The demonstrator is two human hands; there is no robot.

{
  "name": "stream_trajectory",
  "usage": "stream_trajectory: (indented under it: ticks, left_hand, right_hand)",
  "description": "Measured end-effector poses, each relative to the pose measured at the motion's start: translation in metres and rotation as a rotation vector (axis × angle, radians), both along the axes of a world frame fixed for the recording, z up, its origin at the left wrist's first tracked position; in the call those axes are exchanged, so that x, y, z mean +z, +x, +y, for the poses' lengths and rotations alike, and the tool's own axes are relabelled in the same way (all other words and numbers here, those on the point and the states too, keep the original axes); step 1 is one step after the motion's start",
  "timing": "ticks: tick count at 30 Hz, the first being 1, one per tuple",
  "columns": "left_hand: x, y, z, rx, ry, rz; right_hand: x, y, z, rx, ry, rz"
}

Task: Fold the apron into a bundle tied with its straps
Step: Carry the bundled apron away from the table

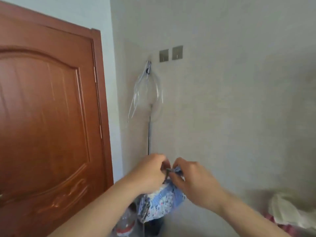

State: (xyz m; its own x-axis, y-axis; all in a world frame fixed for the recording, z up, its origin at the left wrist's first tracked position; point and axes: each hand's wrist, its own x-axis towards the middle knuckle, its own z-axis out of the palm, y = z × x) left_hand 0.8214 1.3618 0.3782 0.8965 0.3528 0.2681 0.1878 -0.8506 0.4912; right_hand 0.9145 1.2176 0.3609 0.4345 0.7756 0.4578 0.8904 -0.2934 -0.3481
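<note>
The blue-and-white floral fabric apron (159, 202) is already gathered into a bundle, held up in the air in front of the pale wall (239, 100) between both hands. The left hand (150, 175) and the right hand (193, 178) meet at its top, each with a closed grip pinching what looks like a thin dark strap (168, 171), though blur hides the exact hold. The tying step seems to be in hand; the next move likely calls for pulling the strap ends apart while keeping the folds together.
</note>
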Motion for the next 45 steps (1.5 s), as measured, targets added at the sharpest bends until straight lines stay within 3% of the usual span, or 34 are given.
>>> stream_trajectory:
  ticks: [5,8,11,14,17,22,27,33,37,45]
  left_hand:
    - [0.072,0.100,0.097,0.100,0.296,-0.064]
    - [0.113,0.161,0.158,0.035,0.197,-0.162]
    - [0.140,0.222,0.227,-0.060,0.050,-0.385]
    - [0.158,0.275,0.273,-0.119,0.036,-0.537]
    - [0.192,0.344,0.324,-0.198,0.038,-0.572]
    - [0.280,0.420,0.347,-0.301,0.143,-0.673]
    - [0.354,0.462,0.338,-0.327,0.177,-0.752]
    - [0.368,0.490,0.339,-0.352,0.110,-0.568]
    - [0.369,0.494,0.343,-0.394,0.045,-0.574]
    - [0.334,0.500,0.348,-0.423,0.158,-0.621]
  right_hand:
    - [0.079,0.086,0.108,-0.128,-0.012,-0.173]
    - [0.119,0.129,0.165,-0.193,0.033,-0.225]
    - [0.155,0.184,0.222,-0.268,0.212,-0.088]
    - [0.184,0.228,0.261,-0.365,0.353,-0.062]
    - [0.214,0.281,0.310,-0.476,0.452,-0.055]
    - [0.297,0.346,0.337,-0.574,0.541,-0.070]
    - [0.381,0.387,0.341,-0.793,0.442,-0.237]
    - [0.382,0.427,0.347,-0.931,0.425,-0.341]
    - [0.381,0.428,0.349,-0.917,0.438,-0.380]
    - [0.345,0.425,0.363,-0.944,0.322,-0.438]
